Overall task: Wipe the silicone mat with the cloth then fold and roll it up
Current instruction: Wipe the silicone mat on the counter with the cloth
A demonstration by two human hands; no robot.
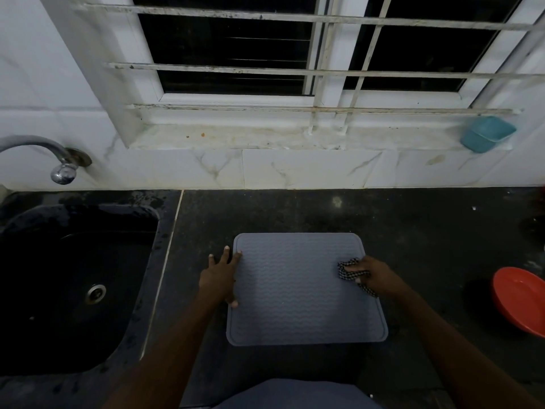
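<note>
Wiping is in hand: our right grip (376, 276), curled round the checked black-and-white cloth (349, 271), sits at the right edge of the grey ribbed silicone mat (300, 299) flat on the dark surface (295, 211), our flat-fingered left grip (219, 280) steadies it, and next we should sweep leftward

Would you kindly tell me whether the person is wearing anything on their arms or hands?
The left hand and right hand wear no gloves or watch, and no sleeves show up to the frame edge. Rings are too small to tell.
</note>
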